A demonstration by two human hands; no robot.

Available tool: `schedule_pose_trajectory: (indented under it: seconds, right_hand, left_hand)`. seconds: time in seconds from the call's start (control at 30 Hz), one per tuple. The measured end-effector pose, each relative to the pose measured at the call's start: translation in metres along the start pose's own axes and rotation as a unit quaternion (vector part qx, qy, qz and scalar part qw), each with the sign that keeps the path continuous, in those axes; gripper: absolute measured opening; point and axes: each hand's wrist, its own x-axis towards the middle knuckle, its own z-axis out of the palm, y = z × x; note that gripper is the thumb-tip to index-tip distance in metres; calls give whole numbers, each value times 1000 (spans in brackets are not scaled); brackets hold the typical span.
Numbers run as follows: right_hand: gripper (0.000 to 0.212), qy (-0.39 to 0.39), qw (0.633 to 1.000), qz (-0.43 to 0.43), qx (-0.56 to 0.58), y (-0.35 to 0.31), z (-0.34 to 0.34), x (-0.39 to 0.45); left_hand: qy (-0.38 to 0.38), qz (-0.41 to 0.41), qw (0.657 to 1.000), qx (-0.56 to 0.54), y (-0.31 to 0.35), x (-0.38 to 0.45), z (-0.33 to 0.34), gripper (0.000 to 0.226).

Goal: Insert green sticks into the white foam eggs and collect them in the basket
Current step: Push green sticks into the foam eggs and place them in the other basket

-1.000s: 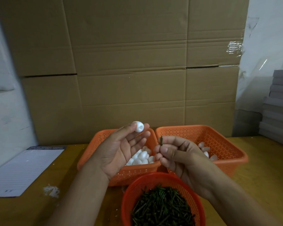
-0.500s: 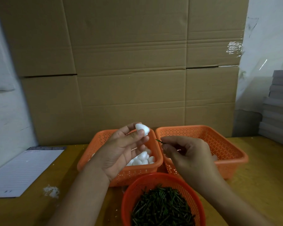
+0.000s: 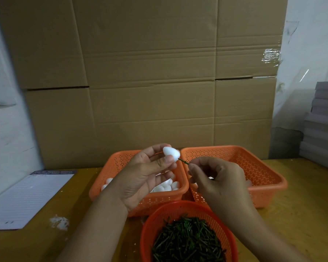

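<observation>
Left hand [image 3: 150, 171] pinches the white foam egg [image 3: 171, 153], narrow end facing right, where the right hand [image 3: 214, 178] pinches a thin green stick [image 3: 183, 161], tip touching it.

Left hand [image 3: 150, 173] pinches foam egg [image 3: 171, 153] above left orange basket [image 3: 119, 161] — right hand [image 3: 216, 178] at 3 o'clock holds green stick [image 3: 183, 161], tip touching egg; round basket of sticks [image 3: 186, 237] at 6 o'clock.

Small packing workshop, flattened cardboard cartons [image 3: 150, 82] against wall, plastic-wrapped stock, wooden worktable [image 3: 301, 214]
</observation>
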Motion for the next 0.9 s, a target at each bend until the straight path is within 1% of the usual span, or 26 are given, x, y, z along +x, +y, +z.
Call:
schedule_pose_trajectory:
  seconds: [0.07,0.13,0.23,0.4,0.53,0.63,0.8,0.9]
  right_hand:
    - [15,-2,1000,1,-3,1,0,0]
    - [13,-3,1000,-2,-5,0,0,0]
    - [16,-3,1000,-10,-5,-1,0,-1]
    - [20,-3,1000,-10,-4,-2,0,-1]
    - [22,-6,1000,-10,1,-3,0,-2]
    - [24,-8,1000,-8,7,-4,1,-3]
    - [24,-21,999,19,29,-6,1,-4]
    - [21,-36,990,81,110,-9,2,-5]
  left_hand:
    - [-3,0,1000,9,0,0,1,32]
    - [-6,0,1000,16,0,-1,2,31]
    - [-6,-2,1000,27,-1,-2,5,33]
    - [-4,-2,999,43,-2,-3,9,45]
    - [-12,1,999,43,-2,-3,8,36]
    - [-10,1,999,50,-2,-3,8,37]
    - [3,8,997,80,-3,-2,11,44]
    - [12,12,996,87,-4,-2,12,47]
